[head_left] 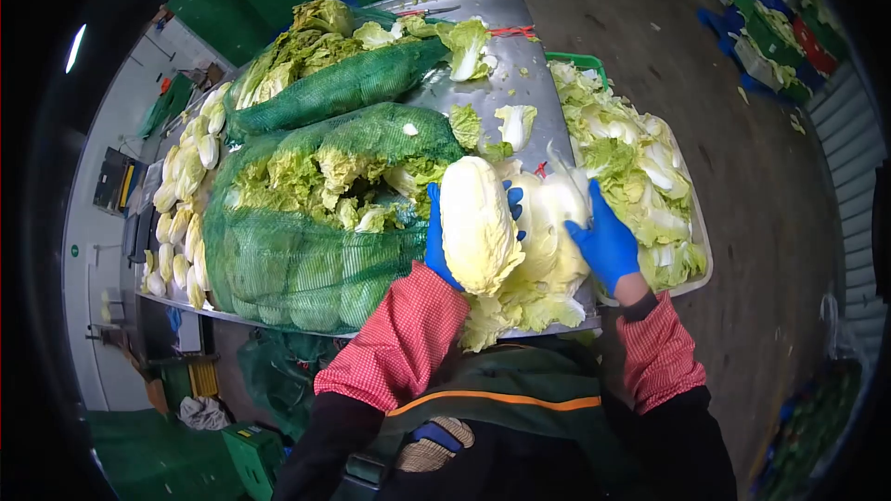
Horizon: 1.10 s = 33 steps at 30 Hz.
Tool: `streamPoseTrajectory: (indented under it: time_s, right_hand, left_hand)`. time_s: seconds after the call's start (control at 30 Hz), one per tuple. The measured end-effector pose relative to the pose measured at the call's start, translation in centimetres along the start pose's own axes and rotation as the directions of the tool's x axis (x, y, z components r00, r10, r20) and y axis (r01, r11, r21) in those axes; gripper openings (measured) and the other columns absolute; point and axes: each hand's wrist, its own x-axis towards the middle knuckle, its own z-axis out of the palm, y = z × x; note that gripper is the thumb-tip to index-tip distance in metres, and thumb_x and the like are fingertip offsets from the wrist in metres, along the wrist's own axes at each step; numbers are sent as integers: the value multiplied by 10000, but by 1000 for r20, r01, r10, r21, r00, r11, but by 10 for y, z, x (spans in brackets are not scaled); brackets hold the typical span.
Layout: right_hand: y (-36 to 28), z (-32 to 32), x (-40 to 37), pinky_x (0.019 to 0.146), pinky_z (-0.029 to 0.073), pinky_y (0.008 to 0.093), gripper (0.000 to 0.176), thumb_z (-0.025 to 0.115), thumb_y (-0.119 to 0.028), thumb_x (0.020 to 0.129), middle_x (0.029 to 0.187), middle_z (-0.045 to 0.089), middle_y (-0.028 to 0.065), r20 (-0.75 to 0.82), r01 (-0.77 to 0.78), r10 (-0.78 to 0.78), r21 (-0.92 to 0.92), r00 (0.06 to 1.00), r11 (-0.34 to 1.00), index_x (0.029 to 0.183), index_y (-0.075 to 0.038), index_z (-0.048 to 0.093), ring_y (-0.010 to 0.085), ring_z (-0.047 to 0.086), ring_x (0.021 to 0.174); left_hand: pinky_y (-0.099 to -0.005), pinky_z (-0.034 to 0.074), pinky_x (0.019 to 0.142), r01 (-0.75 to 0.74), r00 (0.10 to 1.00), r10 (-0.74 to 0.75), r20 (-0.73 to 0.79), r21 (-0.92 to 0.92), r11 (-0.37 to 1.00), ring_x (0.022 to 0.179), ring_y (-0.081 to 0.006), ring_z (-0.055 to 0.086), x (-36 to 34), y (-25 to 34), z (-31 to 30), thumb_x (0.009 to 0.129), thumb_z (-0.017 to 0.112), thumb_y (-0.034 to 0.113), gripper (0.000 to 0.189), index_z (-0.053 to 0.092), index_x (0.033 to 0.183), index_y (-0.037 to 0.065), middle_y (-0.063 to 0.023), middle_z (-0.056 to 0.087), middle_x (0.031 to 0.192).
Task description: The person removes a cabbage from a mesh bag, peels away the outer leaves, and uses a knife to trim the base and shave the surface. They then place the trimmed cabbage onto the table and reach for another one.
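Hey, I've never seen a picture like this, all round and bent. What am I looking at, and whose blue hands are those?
This is one picture from a camera worn on a person's head, looking down at their own hands. The wide lens bends the edges. No machine is involved. The hands wear blue gloves. The left hand grips a pale cabbage. The right hand lies on loose leaves beside it; whether it grips them is unclear. Below is a metal table. On it lie green net sacks full of cabbages and, at far left, a row of trimmed heads. At right, a tray holds cut-off leaves.
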Motion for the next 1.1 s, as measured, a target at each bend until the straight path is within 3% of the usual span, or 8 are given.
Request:
streamPoseTrajectory:
  time_s: [0.07, 0.13, 0.23, 0.37, 0.47, 0.77, 0.93, 1.1]
  right_hand:
    - [-31, -7, -7, 594, 489, 336, 713, 672, -448, 851, 728, 614, 91, 108, 48, -68, 178, 992, 983, 1407, -87, 408, 159, 568, 586]
    - [-67, -24, -9, 535, 480, 297, 629, 648, -428, 883, 794, 639, 57, 461, -280, -66, 639, 885, 717, 1378, -88, 460, 116, 564, 597]
    - [-49, 18, -3, 462, 455, 245, 525, 633, -383, 906, 843, 634, 25, 250, -96, -183, 800, 951, 592, 1337, -102, 522, 73, 548, 597]
    - [-61, -12, -12, 444, 461, 227, 496, 659, -332, 893, 826, 619, 25, 479, -320, -92, 705, 873, 633, 1314, -96, 544, 85, 546, 580]
    - [-66, -9, -12, 460, 462, 220, 521, 656, -267, 896, 841, 608, 21, 454, -196, -60, 498, 889, 845, 1371, -133, 489, 61, 538, 641]
    - [-63, 11, -18, 468, 479, 253, 617, 603, -117, 796, 727, 607, 34, 316, -36, -124, 455, 941, 890, 1393, -100, 447, 107, 587, 613]
    - [-30, 9, 5, 430, 487, 263, 485, 576, -126, 834, 747, 589, 45, 448, -304, -74, 711, 891, 634, 1304, -33, 505, 126, 588, 585]
    - [-41, 4, -5, 618, 530, 367, 679, 684, -395, 825, 825, 647, 136, 146, 63, -78, 108, 986, 992, 1355, -37, 455, 264, 641, 659]
  left_hand:
    - [-471, 348, 1073, -8, 996, 17, 90, -105, 994, 1253, -327, 455, 3, -6, 6, 913, 337, 676, 810, 348, 1432, 54, -171, 424, 1425]
    - [-445, 366, 1068, -23, 999, 28, 42, -99, 995, 1244, -308, 473, 5, -13, 12, 929, 339, 653, 779, 353, 1433, 59, -157, 446, 1411]
    - [-409, 423, 1032, 36, 963, 28, -267, 231, 972, 1182, -284, 541, 2, -9, 16, 939, 357, 635, 750, 375, 1423, 62, -145, 516, 1348]
    - [-396, 460, 997, 56, 923, 116, -366, 425, 903, 1137, -280, 580, -13, -14, 5, 921, 417, 634, 768, 385, 1409, 42, -158, 552, 1300]
    - [-391, 466, 991, 56, 900, 130, -417, 405, 913, 1155, -283, 571, -16, -19, 3, 918, 448, 618, 768, 377, 1408, 30, -164, 539, 1313]
    - [-396, 455, 1004, -19, 912, 259, -318, 598, 801, 1161, -295, 566, -18, -21, -10, 903, 398, 670, 832, 349, 1420, 19, -187, 519, 1330]
    - [-401, 459, 994, 26, 988, -3, -154, 147, 989, 1140, -297, 571, -28, -19, -7, 925, 345, 660, 782, 408, 1388, 32, -181, 546, 1296]
    - [-407, 461, 992, -51, 937, 140, -321, 269, 962, 1144, -315, 569, -20, -18, -10, 939, 337, 644, 759, 413, 1381, 32, -201, 548, 1286]
